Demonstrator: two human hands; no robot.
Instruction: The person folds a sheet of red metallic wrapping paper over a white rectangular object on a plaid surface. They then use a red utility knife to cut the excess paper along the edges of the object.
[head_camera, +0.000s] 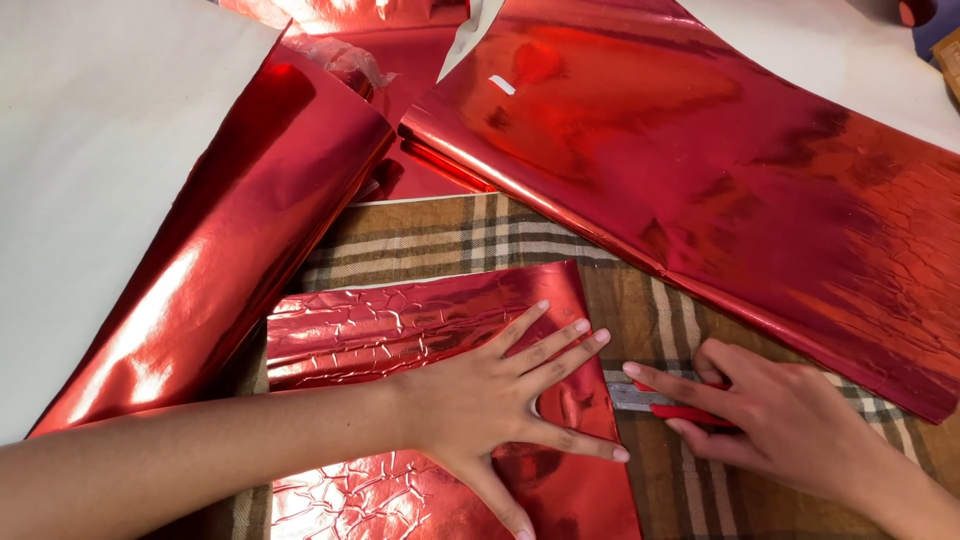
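My left hand (500, 395) lies flat with fingers spread on a small crinkled sheet of shiny red foil paper (400, 330), pressing it onto a plaid cloth (470, 240). Just right of the sheet's edge, my right hand (760, 410) grips a red-handled utility knife (665, 402); its silver blade part lies on the cloth and points toward the foil's right edge. The forefinger rests along the top of the knife.
A large folded red foil sheet (700, 170) spreads across the upper right. Another red foil sheet (240, 230) with a white underside (90, 170) lies at the left. More red foil and clear plastic (345, 55) sit at the top centre.
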